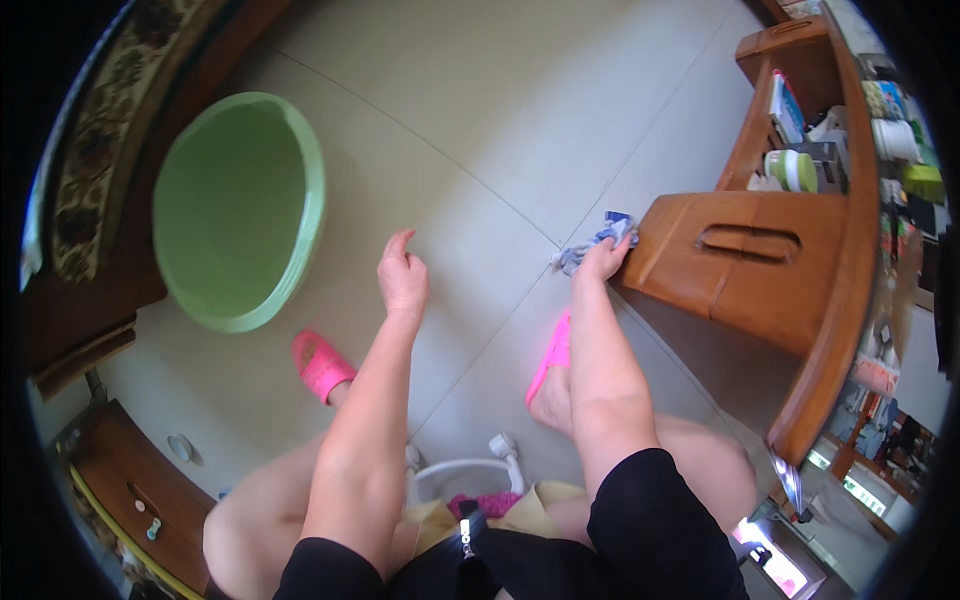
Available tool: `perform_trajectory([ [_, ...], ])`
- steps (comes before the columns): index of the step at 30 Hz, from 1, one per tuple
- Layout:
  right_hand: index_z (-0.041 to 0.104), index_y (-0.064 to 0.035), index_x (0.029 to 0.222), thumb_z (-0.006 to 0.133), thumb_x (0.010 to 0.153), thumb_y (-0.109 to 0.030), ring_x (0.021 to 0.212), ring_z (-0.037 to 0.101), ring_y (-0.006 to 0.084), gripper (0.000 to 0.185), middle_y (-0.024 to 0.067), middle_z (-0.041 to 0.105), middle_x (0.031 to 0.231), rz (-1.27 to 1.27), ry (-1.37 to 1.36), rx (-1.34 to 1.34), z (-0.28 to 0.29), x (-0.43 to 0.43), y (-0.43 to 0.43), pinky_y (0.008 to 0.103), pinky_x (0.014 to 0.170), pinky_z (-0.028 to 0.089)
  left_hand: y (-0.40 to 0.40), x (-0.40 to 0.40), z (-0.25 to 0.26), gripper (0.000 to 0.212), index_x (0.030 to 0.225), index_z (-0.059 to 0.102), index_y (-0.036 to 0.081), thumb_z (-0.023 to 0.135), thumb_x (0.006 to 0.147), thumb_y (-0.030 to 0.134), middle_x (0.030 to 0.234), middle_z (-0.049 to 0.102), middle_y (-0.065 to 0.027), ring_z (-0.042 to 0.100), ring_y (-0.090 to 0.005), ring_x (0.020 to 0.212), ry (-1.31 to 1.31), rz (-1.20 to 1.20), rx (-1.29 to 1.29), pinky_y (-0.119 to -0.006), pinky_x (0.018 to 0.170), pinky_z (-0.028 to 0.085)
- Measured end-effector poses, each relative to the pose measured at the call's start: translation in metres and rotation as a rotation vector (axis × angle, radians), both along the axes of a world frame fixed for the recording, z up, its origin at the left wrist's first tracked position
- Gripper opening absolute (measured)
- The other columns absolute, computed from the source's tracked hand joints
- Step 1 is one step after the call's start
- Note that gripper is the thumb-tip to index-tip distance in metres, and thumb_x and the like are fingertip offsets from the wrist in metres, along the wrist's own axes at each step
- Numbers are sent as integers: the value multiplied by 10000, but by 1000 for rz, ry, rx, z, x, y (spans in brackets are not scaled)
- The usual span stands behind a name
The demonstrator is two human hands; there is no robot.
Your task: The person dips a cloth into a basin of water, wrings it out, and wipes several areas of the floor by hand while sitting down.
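Note:
My right hand [602, 259] has hold of a crumpled blue-and-white cloth [577, 255] low at the floor. The cloth lies against the near end of a wooden side panel [675, 247] with a slot-shaped groove. Part of the cloth is hidden under my fingers. My left hand [403, 276] hangs over the floor tiles with its fingers loosely bent and nothing in it. To the left of that hand is a large green plastic basin [232, 214]. Its inside looks bare.
A wooden table [851, 300] on the right has jars and boxes on its shelf. My feet wear pink slippers [322, 364]. Beneath me shows a white caster-wheeled stool [472, 471]. Wooden furniture with patterned fabric [97, 165] borders the left; a small round object [180, 448] lies on the floor.

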State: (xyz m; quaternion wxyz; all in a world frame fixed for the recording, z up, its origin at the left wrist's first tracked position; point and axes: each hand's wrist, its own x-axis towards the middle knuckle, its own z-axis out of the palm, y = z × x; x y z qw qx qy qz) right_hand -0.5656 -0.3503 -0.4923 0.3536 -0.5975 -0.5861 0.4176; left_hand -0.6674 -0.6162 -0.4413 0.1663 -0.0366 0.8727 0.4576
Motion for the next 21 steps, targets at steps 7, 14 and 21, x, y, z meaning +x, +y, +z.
perform_trajectory([
  [7,379,-152,1337,451,869,-339,1279,281,302,509,158,389,1308,214,-614,188,1,-106,28,466,1032,179,7,-31,-45,401,1112,545,17,398,758,-98,1305,451,-152,402,-296,1235,401,-18,130,-299,914,408],
  [14,441,-152,1282,575,790,-222,1299,262,346,515,165,345,1367,985,-562,628,-13,-99,-103,501,1051,199,1,-27,-48,429,1163,528,31,402,772,-91,1338,414,-145,364,-304,1259,353,-43,-16,-327,974,363],
  [21,445,-81,1272,469,864,-313,1232,360,340,470,182,438,1284,307,-733,545,-13,-55,44,465,1008,262,-34,-65,-49,417,1202,500,45,467,789,-2,1347,397,-144,344,-347,1257,603,-173,-307,-426,1032,290],
])
